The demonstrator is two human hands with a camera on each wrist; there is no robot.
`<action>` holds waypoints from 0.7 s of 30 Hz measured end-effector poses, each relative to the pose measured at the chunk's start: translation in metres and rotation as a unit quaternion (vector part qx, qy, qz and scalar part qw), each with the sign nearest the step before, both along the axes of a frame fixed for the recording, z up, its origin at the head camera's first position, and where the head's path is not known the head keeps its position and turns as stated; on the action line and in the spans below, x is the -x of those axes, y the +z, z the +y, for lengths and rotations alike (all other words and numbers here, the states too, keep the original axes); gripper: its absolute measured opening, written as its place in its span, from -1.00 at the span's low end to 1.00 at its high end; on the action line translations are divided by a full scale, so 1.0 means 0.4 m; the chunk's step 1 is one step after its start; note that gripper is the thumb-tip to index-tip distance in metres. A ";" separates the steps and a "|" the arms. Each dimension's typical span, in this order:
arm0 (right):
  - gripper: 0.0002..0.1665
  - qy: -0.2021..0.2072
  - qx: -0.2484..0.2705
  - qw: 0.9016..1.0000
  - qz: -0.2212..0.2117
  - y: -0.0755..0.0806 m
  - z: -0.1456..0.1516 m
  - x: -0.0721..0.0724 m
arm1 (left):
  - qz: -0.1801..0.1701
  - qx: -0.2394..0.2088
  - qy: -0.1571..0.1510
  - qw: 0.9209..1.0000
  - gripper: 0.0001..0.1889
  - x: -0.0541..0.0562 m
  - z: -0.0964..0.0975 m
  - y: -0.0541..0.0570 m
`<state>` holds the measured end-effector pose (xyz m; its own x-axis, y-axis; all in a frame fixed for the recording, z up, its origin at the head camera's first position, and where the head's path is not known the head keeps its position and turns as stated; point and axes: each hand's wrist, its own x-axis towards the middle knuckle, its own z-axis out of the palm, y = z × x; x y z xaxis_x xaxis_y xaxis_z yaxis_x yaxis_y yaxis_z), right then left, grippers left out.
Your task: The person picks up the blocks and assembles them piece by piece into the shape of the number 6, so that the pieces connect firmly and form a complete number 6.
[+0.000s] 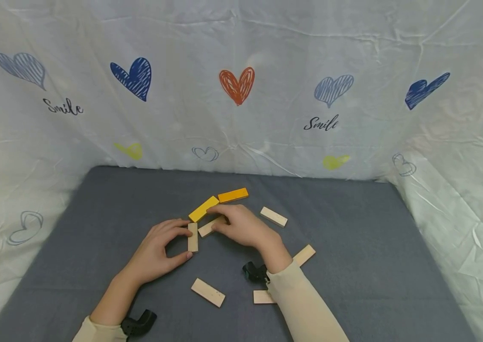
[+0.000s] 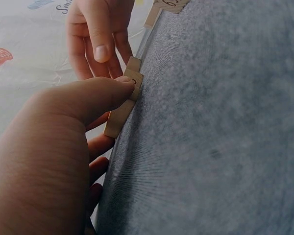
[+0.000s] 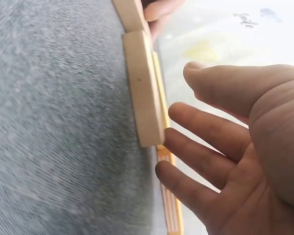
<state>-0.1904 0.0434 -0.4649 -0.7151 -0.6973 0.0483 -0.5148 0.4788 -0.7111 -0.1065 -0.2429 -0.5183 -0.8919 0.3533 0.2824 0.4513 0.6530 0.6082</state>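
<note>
My left hand [image 1: 153, 249] holds a plain wooden block [image 1: 193, 238] between its thumb, near the front end, and its fingers by the far end. Just right of it lies a second plain block [image 1: 208, 229], slanting away. My right hand [image 1: 243, 225] hovers around that one; in the right wrist view its fingers [image 3: 210, 129] are loosely extended, with the thumb apart from the wood. Behind both hands, a yellow block [image 1: 202, 209] and an orange block [image 1: 233, 194] form a bent line, corners close together. The yellow block's near end meets the left-hand block's far end.
Loose plain blocks lie around on the grey cloth [image 1: 352, 247]: one at right [image 1: 273, 216], one in front [image 1: 208, 292], and two partly behind the right sleeve [image 1: 305, 289]. A white curtain with printed hearts [image 1: 237, 85] borders the table's back and sides.
</note>
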 end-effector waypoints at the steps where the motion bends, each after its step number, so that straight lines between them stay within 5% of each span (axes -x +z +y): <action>1: -0.50 -0.003 -0.001 1.000 0.002 0.003 0.003 0.000 | 0.000 0.000 0.000 1.000 -0.49 0.000 0.000 0.000; 8: -0.51 -0.031 0.012 0.999 -0.005 0.026 0.030 0.000 | -0.007 0.002 0.004 1.000 -0.49 -0.001 0.002 0.004; 21: -0.53 -0.159 0.039 0.986 0.024 0.021 0.137 0.026 | -0.015 0.001 0.003 1.000 -0.49 -0.004 0.001 0.007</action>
